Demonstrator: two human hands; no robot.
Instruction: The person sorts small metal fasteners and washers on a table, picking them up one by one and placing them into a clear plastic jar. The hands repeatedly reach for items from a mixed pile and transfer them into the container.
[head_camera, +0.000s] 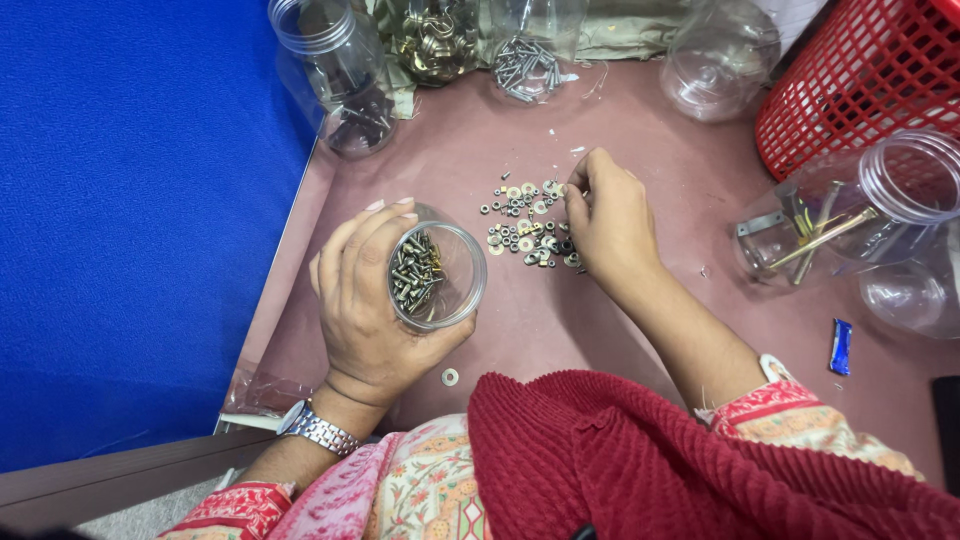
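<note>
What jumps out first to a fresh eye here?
The left hand grips a clear plastic jar of dark screws, tilted, at centre. Beside it the right hand pinches at a scattered pile of small metal washers and nuts on the dull pink tabletop. A bright red plastic basket fills the upper right corner.

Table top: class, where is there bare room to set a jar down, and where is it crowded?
Bare: the table between the screw jar and empty jar; also between the right hand and the tipped jar. Crowded: the washer pile between both hands, left hand holding a jar.
</note>
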